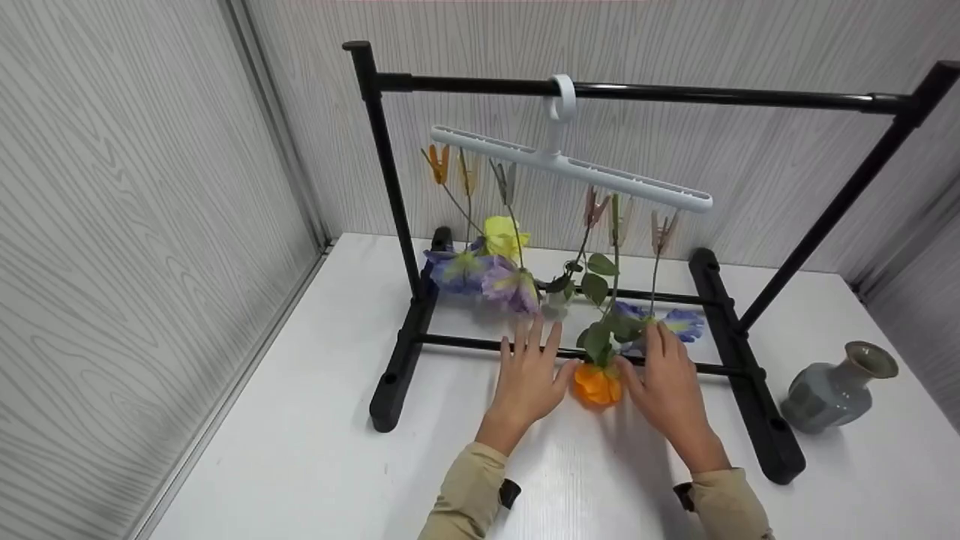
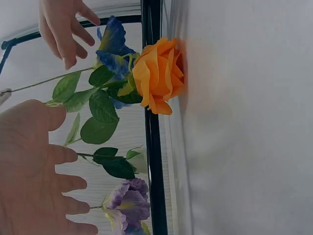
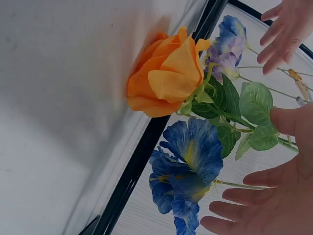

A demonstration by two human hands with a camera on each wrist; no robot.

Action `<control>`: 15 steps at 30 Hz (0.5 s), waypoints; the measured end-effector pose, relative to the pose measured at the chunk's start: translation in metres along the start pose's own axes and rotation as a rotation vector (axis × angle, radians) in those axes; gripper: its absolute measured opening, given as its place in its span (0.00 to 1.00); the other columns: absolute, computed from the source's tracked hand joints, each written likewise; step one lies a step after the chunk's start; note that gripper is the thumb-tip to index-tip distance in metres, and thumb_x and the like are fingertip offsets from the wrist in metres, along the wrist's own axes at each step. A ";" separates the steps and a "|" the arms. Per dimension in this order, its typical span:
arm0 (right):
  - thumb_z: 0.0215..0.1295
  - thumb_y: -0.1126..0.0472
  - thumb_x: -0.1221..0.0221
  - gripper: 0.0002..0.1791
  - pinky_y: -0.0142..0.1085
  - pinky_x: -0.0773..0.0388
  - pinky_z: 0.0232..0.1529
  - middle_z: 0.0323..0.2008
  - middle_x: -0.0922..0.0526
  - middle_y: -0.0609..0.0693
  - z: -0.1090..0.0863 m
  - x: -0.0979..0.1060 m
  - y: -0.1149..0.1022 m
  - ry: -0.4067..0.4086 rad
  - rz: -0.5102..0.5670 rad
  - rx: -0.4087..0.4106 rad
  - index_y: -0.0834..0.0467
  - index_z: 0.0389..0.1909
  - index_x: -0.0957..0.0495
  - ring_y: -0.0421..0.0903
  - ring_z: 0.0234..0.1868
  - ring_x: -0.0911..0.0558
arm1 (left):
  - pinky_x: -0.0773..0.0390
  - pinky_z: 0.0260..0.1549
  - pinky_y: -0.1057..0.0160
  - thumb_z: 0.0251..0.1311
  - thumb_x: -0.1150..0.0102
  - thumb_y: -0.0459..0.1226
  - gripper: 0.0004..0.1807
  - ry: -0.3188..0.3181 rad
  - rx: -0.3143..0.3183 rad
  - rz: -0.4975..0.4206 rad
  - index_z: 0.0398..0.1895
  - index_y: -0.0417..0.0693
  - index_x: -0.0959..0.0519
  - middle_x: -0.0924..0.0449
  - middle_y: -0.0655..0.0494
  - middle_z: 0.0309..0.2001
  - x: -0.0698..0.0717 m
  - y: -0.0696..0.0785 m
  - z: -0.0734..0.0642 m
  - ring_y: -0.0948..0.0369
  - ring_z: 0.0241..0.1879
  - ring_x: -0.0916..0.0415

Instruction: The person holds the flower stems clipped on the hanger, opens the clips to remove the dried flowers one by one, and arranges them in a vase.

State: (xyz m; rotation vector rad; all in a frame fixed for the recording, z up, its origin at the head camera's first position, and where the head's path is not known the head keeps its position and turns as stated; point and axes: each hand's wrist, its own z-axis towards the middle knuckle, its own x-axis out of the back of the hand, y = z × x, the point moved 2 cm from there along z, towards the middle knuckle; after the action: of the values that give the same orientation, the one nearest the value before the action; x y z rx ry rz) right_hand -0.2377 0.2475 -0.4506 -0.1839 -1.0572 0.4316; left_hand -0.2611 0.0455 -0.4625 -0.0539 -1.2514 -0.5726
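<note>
My left hand (image 1: 527,379) is spread with straight fingers, left of an orange rose (image 1: 598,385) that hangs head-down, low over the white table. On the rose's other side is my right hand (image 1: 666,390), fingers extended, its fingertips by a blue flower (image 1: 684,325). Neither hand grips anything. In the right wrist view, the thumb overlaps the rose's green leaves (image 3: 257,103). A purple flower (image 1: 511,286) hangs just beyond the left fingertips. The flowers hang by their stems from small clips, such as the orange one (image 1: 439,163), beneath a white hanger (image 1: 630,181).
The hanger hooks over the top bar (image 1: 697,94) of a black rack, whose low crossbar (image 1: 465,342) runs behind the rose. A yellow flower (image 1: 504,237) and another blue-purple flower (image 1: 457,271) hang at left. A grey vase (image 1: 829,394) stands right of the rack's foot (image 1: 765,427).
</note>
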 end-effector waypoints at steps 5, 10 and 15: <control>0.63 0.55 0.37 0.38 0.65 0.37 0.55 0.61 0.37 0.75 0.002 0.005 0.002 0.035 0.019 0.011 0.75 0.64 0.41 0.71 0.60 0.35 | 0.41 0.62 0.39 0.72 0.64 0.56 0.33 0.005 -0.021 -0.053 0.73 0.48 0.43 0.47 0.42 0.72 0.000 0.013 0.006 0.41 0.70 0.51; 0.61 0.58 0.35 0.37 0.63 0.35 0.56 0.60 0.35 0.75 0.004 0.010 0.003 0.076 0.033 0.031 0.74 0.63 0.39 0.70 0.59 0.34 | 0.34 0.60 0.44 0.72 0.63 0.55 0.33 0.016 -0.046 -0.127 0.72 0.45 0.41 0.43 0.43 0.71 -0.001 0.026 0.014 0.45 0.70 0.47; 0.62 0.58 0.36 0.35 0.62 0.34 0.56 0.58 0.33 0.75 0.005 0.013 -0.001 0.104 0.037 0.048 0.75 0.62 0.37 0.69 0.58 0.32 | 0.31 0.59 0.50 0.72 0.57 0.51 0.31 0.069 -0.058 -0.258 0.71 0.43 0.40 0.36 0.44 0.67 -0.006 0.038 0.022 0.49 0.67 0.40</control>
State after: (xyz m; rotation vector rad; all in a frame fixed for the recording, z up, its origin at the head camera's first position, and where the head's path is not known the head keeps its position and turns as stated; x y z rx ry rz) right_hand -0.2368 0.2521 -0.4374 -0.1815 -0.9419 0.4759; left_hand -0.2652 0.0877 -0.4500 0.0789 -1.1823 -0.8273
